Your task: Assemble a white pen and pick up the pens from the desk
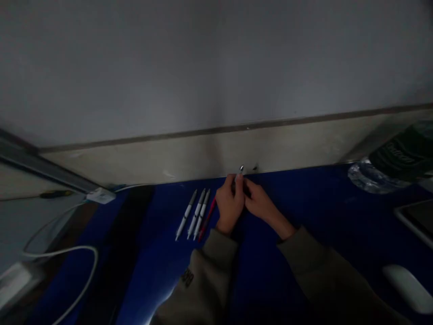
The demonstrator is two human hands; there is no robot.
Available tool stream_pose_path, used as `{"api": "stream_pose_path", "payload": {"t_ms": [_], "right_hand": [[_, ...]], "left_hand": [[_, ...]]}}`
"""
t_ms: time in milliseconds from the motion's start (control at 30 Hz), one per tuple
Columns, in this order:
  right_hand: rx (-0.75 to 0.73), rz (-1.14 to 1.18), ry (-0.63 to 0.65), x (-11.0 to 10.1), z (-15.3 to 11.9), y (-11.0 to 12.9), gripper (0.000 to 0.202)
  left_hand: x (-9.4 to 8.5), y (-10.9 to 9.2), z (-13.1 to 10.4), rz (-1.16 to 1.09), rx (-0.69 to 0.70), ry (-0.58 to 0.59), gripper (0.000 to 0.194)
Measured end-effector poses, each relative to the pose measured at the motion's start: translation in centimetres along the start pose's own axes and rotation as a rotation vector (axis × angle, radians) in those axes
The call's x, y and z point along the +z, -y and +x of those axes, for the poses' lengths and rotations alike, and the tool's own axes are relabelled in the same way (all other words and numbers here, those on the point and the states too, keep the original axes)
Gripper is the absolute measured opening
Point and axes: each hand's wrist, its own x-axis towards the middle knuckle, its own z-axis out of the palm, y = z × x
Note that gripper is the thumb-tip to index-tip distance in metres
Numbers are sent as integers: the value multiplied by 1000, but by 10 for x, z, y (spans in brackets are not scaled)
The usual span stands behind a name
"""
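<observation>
Head view looks down on a blue table (304, 216) set against a pale wall, with a water bottle (395, 162) at far right and a white cable (67, 253) at left. Three white pens (194, 214) and a red one (207, 217) lie side by side just left of the hands. Left hand (230, 203) and right hand (259, 201) meet near the table's back edge, both closed on one pen (239, 174), its tip pointing up. Judging by this, a firm barrel hold and a straight, in-line pull or twist suits best.

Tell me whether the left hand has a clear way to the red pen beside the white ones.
Probably yes: the red pen lies bare on the blue mat beside the left hand, nothing between them, though that hand already grips a pen.
</observation>
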Motion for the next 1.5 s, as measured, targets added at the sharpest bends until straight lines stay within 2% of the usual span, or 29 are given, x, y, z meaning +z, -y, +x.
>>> {"api": "stream_pose_path", "payload": {"t_ms": [367, 567, 1000, 1133, 1233, 1300, 1367, 1433, 1500], "right_hand": [[-6, 28, -38, -5, 3, -1, 34], [-12, 34, -111, -4, 5, -4, 38], [-16, 27, -112, -2, 3, -4, 42], [51, 98, -174, -4, 0, -1, 55], [127, 145, -276, -5, -1, -2, 64], [106, 47, -364, -6, 0, -3, 58], [21, -110, -404, -6, 0, -3, 46], [-71, -309, -378, -5, -1, -1, 34], [-111, -515, -324, -1, -3, 1, 31]], "left_hand": [[2, 0, 1, 75, 48, 0, 42], [2, -1, 0, 109, 69, 10, 42], [4, 1, -3, 137, 97, -38, 45], [3, 2, -3, 139, 88, -58, 45], [3, 2, -2, 175, 77, -59, 46], [3, 3, -2, 209, 76, -53, 47], [4, 3, -3, 233, 74, -57, 48], [4, 3, -3, 239, 73, -73, 49], [3, 4, -4, 232, 72, -96, 50]]}}
